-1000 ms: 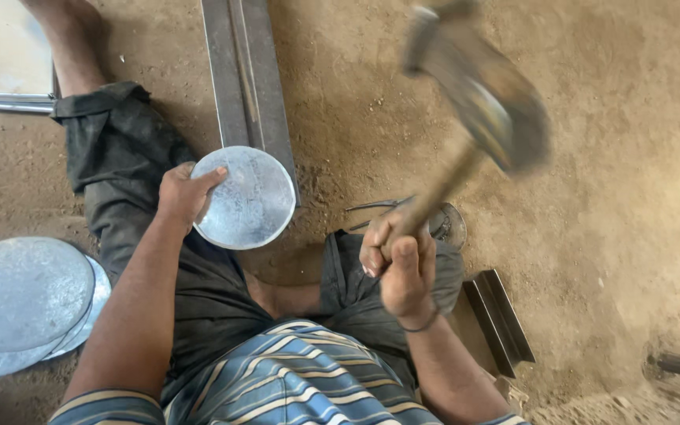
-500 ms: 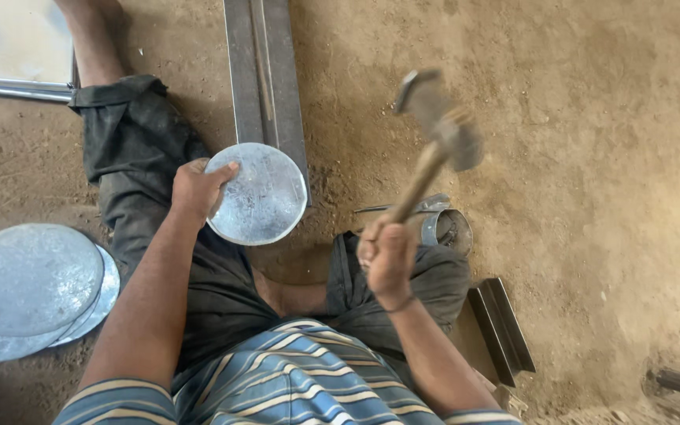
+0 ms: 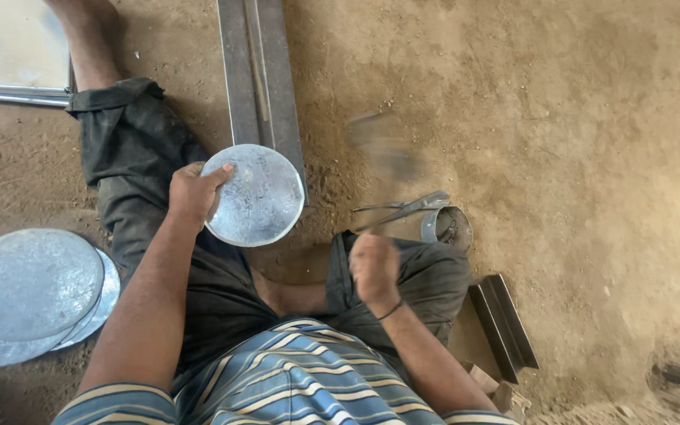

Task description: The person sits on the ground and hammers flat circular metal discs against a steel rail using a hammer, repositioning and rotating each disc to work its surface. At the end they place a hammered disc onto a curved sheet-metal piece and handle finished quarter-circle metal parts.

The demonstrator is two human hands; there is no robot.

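I sit on a dirt floor, legs apart. My left hand [image 3: 192,193] grips the left edge of a round dented metal disc [image 3: 255,197], which rests on the near end of a long steel channel bar [image 3: 260,79]. My right hand [image 3: 373,266] is closed around the wooden handle of a hammer [image 3: 383,149]. The hammer head is a motion blur above and to the right of the disc, not touching it.
A stack of larger metal discs [image 3: 29,291] lies at my left. Metal snips [image 3: 407,208] and a small metal ring [image 3: 449,228] sit by my right knee. A short angle iron [image 3: 505,327] lies at the right. A metal sheet [image 3: 9,47] is at top left.
The hammer has swung down from high at the right toward the disc. My right hand dropped slightly. The left hand and the disc stayed in place.
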